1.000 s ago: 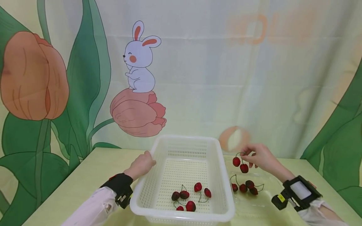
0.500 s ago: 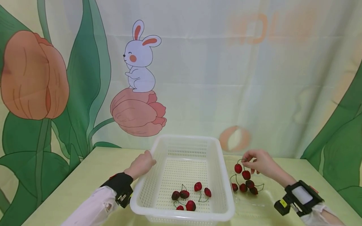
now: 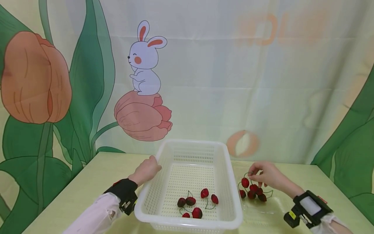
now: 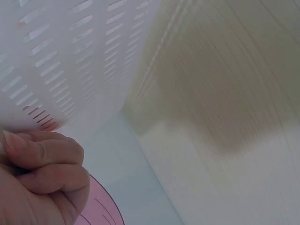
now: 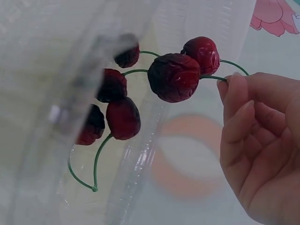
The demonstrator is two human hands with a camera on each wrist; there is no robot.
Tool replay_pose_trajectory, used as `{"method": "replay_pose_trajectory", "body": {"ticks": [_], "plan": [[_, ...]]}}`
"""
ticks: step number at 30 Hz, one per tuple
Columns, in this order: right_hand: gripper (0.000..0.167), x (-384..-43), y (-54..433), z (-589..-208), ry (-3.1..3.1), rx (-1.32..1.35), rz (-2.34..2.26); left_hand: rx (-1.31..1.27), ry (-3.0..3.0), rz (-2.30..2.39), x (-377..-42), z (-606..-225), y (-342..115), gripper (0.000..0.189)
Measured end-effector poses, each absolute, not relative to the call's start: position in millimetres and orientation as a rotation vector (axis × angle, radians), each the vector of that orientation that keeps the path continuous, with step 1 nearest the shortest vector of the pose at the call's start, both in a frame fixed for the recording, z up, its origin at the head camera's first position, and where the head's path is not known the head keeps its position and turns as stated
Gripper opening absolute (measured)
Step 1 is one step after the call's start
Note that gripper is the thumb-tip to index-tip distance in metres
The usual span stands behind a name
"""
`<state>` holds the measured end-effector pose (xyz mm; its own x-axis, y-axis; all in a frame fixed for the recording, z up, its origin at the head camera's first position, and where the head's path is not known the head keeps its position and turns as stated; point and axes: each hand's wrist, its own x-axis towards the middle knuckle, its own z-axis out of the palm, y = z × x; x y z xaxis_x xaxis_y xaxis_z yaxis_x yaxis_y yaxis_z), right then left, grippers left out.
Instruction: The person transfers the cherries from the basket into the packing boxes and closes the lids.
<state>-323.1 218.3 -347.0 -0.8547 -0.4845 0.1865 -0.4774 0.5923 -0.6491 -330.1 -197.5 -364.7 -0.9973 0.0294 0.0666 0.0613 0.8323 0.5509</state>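
Observation:
My left hand (image 3: 146, 170) grips the left rim of a white perforated plastic basket (image 3: 188, 221); in the left wrist view, its curled fingers (image 4: 51, 152) sit against the slotted wall. My right hand (image 3: 270, 177) pinches the green stems of a pair of dark red cherries (image 5: 174, 77) between thumb and fingertips. The pair hangs low over a clear plastic tray (image 3: 270, 208), overlapping several other cherries (image 3: 262, 197) there in the head view. More stemmed cherries (image 3: 190, 201) lie on the basket floor near its front.
The basket and the tray stand side by side on a pale yellow tabletop (image 3: 117, 169), the tray to the right. Right behind the table hangs a curtain (image 3: 198, 87) printed with a rabbit and tulips.
My right hand has come down with the cherry pair, from above the tray to right at the cherries in it. The left hand and the basket have not moved.

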Motion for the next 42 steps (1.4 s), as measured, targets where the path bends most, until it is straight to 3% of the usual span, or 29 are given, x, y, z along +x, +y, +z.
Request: {"method": "replay_pose_trajectory", "body": {"ticks": [42], "plan": [[0.006,-324,211,-374,2.624,-0.903,-0.946,-0.061,-2.954,-0.927,-329,-364,-197,0.035]]}}
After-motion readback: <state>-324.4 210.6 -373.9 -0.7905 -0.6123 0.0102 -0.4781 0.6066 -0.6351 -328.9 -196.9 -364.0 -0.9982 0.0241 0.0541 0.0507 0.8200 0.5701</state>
